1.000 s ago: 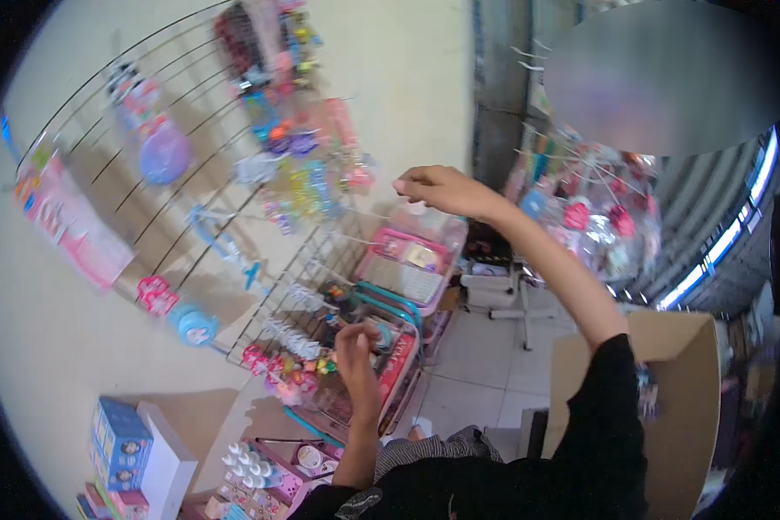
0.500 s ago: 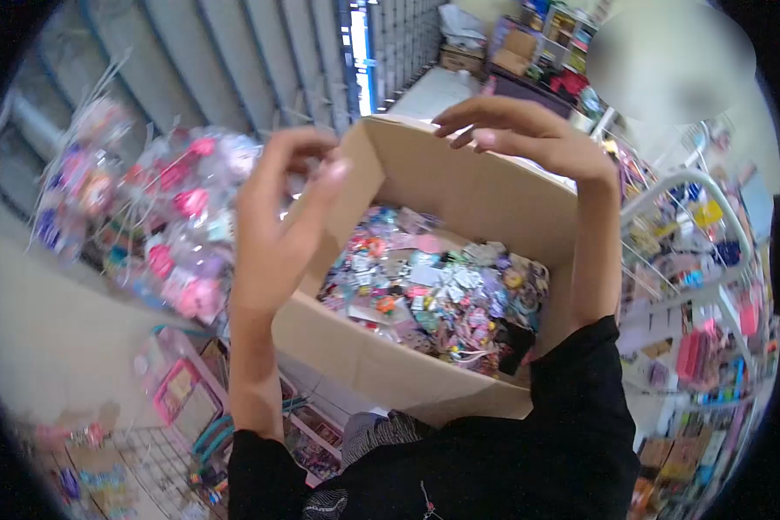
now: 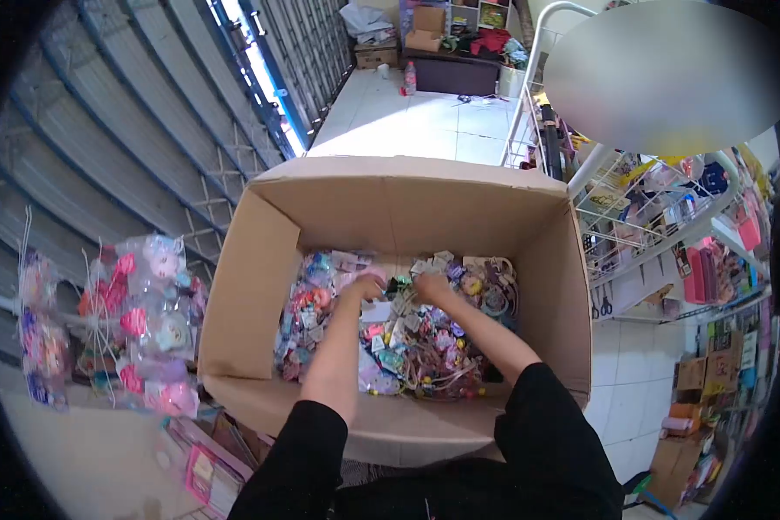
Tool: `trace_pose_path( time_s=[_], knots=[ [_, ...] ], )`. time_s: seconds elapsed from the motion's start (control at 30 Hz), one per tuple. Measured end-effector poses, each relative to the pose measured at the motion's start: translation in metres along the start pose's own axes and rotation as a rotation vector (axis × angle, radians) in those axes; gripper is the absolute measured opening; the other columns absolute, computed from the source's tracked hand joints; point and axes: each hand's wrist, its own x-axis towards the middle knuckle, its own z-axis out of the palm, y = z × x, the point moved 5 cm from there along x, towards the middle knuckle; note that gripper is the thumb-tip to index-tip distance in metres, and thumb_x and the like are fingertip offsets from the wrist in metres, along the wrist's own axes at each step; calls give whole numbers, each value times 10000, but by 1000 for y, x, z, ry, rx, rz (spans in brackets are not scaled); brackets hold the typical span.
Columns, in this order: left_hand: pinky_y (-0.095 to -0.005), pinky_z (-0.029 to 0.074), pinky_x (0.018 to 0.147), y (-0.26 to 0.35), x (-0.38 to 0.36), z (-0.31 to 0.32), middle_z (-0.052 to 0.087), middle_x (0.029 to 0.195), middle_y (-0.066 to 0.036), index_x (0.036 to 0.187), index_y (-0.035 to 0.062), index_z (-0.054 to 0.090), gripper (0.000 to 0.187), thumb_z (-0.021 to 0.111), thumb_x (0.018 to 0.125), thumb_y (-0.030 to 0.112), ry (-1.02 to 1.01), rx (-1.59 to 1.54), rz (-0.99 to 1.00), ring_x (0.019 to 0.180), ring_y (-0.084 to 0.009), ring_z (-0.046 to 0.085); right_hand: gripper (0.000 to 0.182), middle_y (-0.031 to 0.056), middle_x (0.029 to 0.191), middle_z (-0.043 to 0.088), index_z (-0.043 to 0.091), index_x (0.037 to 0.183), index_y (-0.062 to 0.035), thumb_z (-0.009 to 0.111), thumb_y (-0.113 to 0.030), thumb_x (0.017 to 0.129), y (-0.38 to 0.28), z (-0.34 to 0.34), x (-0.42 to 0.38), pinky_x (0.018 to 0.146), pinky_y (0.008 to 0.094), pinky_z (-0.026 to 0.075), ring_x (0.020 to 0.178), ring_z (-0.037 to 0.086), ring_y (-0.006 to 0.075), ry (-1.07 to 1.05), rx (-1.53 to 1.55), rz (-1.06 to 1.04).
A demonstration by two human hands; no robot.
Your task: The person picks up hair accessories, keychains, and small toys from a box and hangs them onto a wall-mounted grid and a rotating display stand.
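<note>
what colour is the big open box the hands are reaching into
Plain cardboard brown; the box shows best in the head view.

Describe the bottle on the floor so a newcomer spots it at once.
Look past the far rim of the open cardboard box to the pale tiled floor. The bottle stands upright, by the left end of a dark, low unit. Its reddish colour sets it apart from the small white object to its left.
</note>
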Motion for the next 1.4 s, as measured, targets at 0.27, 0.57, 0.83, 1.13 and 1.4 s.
trace_pose_path(
  time_s=[0.27,0.57,0.83,1.13,1.4],
  knots=[
    [-363,395,732,-1,-6,28,485,941,-100,856,121,482,454,671,448,187,274,391,10,872,-240,472,327,115,882,494,542,792,-83,639,-245,525,-2,22,-10,666,389,419,854,487,268,207,90,55],
    [-340,409,697,-45,-29,12,569,808,-66,741,116,585,310,694,467,212,226,331,-120,783,-190,539,176,159,682,542,559,698,-52,582,-143,549,9,-8,-7,623,362,427,688,531,294,205,421,-43],
    [-323,436,660,16,-78,-66,573,746,-127,699,65,600,288,700,437,127,147,427,-113,712,-232,559,209,191,632,532,518,661,30,605,-125,551,-9,-117,-26,552,335,429,608,540,302,283,520,-231],
    [-350,390,611,83,-285,-132,545,700,-84,563,74,528,37,542,537,53,931,791,166,677,-226,525,161,56,490,470,461,617,14,606,-56,615,-106,-245,-92,423,209,344,446,417,69,535,579,-527],
    [-344,379,690,71,-512,-79,545,747,-44,631,63,563,137,605,509,18,1583,616,413,750,-195,517,154,47,637,532,533,735,22,575,-88,637,-250,-292,-161,519,211,362,551,445,92,517,743,-973]
  ],
)
